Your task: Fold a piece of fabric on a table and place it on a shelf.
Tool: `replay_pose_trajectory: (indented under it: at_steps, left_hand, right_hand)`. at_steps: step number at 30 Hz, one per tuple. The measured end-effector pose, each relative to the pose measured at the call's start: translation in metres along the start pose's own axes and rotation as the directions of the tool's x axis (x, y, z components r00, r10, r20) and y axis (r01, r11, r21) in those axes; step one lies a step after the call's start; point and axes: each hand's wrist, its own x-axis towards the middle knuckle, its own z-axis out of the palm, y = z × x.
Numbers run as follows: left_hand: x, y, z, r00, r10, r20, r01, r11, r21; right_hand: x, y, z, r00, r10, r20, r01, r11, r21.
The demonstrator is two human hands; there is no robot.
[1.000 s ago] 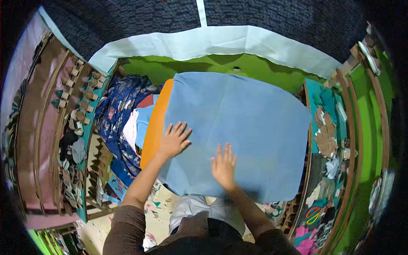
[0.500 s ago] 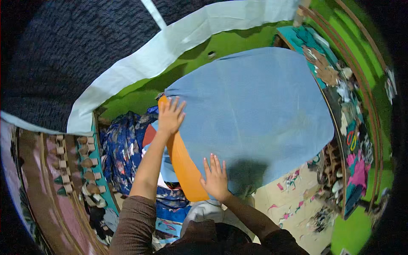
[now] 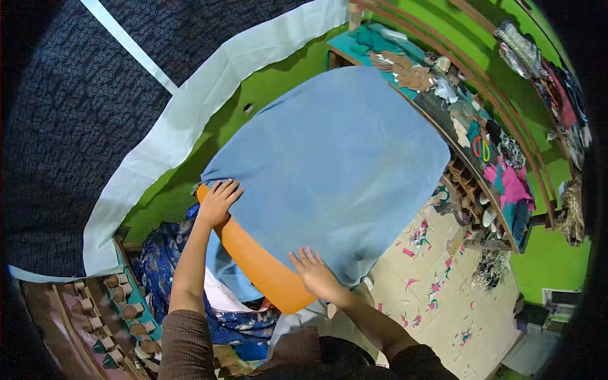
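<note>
A large light-blue cloth (image 3: 335, 152) is spread over a broad surface in front of me. Along its near left edge a smooth orange edge (image 3: 263, 266) shows uncovered. My left hand (image 3: 218, 202) rests where the blue cloth meets the orange part at the far left corner, fingers extended over the cloth. Nearer to me, my right hand (image 3: 316, 275) lies on the cloth beside the orange edge, palm down with fingers outstretched. Neither hand holds anything that I can see. Below the left forearm are a dark-blue patterned fabric (image 3: 155, 259) and a white cloth (image 3: 221, 291).
A teal-topped shelf (image 3: 342, 43) along the right wall carries fabric scraps, pink pieces (image 3: 512, 190) and red-and-yellow-handled scissors (image 3: 486, 151). Scraps litter the pale floor (image 3: 392, 278). A rack with brown rounded items (image 3: 130, 310) stands left. White cloth (image 3: 158, 139) borders a dark curtain (image 3: 82, 139).
The view has turned, so the cloth and shelf sit farther left and more floor shows at right. Both hands stay on the cloth, the left by the same corner.
</note>
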Motion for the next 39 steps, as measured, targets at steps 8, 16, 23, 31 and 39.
replay_pose_trajectory:
  at_steps: [8, 16, 23, 31, 39]
  left_hand:
    - [0.018, -0.017, 0.021, 0.974, -0.064, -0.219, 0.037, 0.991, -0.125]
    - [0.009, -0.024, 0.005, 0.959, 0.009, -0.282, 0.002, 0.999, 0.04]
    - [-0.043, -0.039, -0.029, 0.959, -0.029, -0.281, 0.047, 0.997, 0.058]
    - [-0.134, -0.059, -0.07, 0.903, -0.27, -0.335, 0.259, 0.963, -0.078]
    - [-0.074, -0.042, -0.121, 0.771, -0.196, -0.606, 0.242, 0.97, -0.006]
  right_hand:
    - [-0.004, -0.009, -0.012, 0.986, 0.135, -0.1, -0.135, 0.991, 0.007]
    - [0.003, 0.004, 0.046, 0.943, 0.043, -0.33, -0.162, 0.925, -0.345]
    - [0.013, -0.037, -0.004, 0.96, 0.266, 0.088, -0.28, 0.918, 0.28]
    - [0.025, -0.069, -0.026, 0.952, -0.1, 0.289, -0.13, 0.725, 0.677]
    - [0.014, -0.019, -0.098, 0.971, -0.004, 0.24, -0.205, 0.51, 0.836]
